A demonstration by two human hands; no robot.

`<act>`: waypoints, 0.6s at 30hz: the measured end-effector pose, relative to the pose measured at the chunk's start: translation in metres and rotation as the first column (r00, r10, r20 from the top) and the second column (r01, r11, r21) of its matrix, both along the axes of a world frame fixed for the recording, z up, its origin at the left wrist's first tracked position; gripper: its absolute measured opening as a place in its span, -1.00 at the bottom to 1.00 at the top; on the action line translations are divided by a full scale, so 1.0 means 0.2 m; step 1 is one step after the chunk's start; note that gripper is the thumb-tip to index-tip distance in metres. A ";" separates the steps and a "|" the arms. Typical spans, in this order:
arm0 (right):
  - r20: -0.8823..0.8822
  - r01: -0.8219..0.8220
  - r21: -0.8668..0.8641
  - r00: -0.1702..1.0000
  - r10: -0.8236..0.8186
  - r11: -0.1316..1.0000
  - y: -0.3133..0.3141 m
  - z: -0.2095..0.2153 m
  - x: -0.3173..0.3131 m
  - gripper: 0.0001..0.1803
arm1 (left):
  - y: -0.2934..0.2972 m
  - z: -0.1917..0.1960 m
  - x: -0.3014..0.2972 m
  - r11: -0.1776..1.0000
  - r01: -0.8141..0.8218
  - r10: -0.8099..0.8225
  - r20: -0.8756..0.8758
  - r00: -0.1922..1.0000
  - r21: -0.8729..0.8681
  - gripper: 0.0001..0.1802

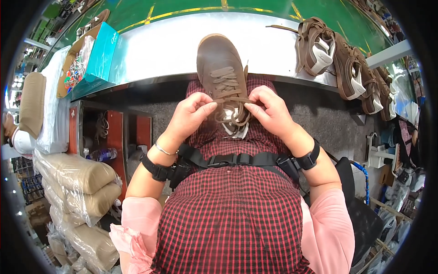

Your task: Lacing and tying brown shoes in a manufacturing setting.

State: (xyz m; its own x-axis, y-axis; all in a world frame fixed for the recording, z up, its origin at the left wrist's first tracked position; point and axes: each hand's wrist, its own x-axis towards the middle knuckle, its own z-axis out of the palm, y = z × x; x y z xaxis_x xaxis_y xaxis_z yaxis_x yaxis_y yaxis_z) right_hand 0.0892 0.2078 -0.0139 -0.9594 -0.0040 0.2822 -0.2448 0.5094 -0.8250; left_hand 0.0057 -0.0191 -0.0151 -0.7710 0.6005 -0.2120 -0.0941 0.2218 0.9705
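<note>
At the left of the frame we see plastic-wrapped beige bundles [86, 173], and at the upper left a teal box [106, 52] filled with small, mixed-colour pieces, standing at the end of a white table [159, 45]. Moving right, we come to the left hand [194, 114] near the centre, its thumb and forefinger pinched on a brown lace [232, 99].

The brown shoe [219, 55] is at the upper centre, toe toward the top of the frame, its front over the table and its heel end past the near edge; what bears its weight there we cannot tell. We judge the threading done, since the lace crosses up the front in several rows. Tying seems under way: a strand spans the 2 hands, with loops hanging just below it toward the heel. Whether these form a full bow or a half-made knot, we cannot tell, so drawing it snug and letting go appear to be left.

Right of the shoe, the right hand [270, 112] also grips the lace between thumb and forefinger. At the upper right stands a row of brown shoes [345, 68]; we cannot tell whether all are tied.
</note>
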 end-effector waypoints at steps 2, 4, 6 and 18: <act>-0.048 0.036 0.205 0.998 -0.027 0.978 -0.04 0.07 -0.02 -0.82 | 0.05 0.07 0.01 0.996 -0.062 0.060 -0.038 0.997 -0.060 -0.85; -0.084 0.051 0.515 0.996 -0.009 0.855 -0.10 0.12 -0.04 -0.79 | 0.09 0.04 0.01 0.985 0.007 -0.048 -0.233 0.971 -0.173 -0.84; -0.082 0.008 0.416 0.996 0.029 0.910 -0.08 0.07 -0.07 -0.80 | 0.10 0.02 0.01 0.976 0.074 -0.148 -0.374 0.915 -0.205 -0.84; -0.121 -0.055 0.235 0.989 0.086 0.971 0.04 0.10 0.01 -0.58 | -0.04 0.04 -0.02 0.997 0.072 -0.071 0.091 0.993 -0.007 -0.84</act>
